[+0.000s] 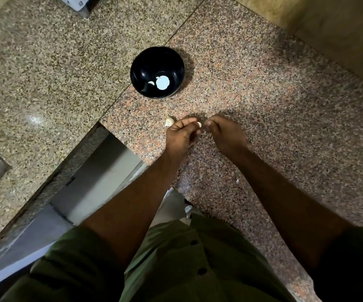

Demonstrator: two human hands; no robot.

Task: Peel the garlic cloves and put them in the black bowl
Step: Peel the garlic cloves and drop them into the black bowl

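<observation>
Speckled granite tabletop [263, 83], pinkish slab abutting a greyer one, its edge dropping away at lower left of frame. Black bowl [157, 71], upper centre, holds one small peeled clove [151, 83] beside a bright glare spot. Left hand [181, 132], centre, fingers curled, pinches a garlic clove [199, 124] at its fingertips; right hand [225, 132] meets it, fingers curled at the clove's end, apparently picking at skin, though its hold is blurred. Unpeeled clove [168, 122] lies just beside the left hand. Cloves likely light, firm, slick once bared; papery skin best taken at the tip. Open granite between hands and bowl; drop-off near left.
</observation>
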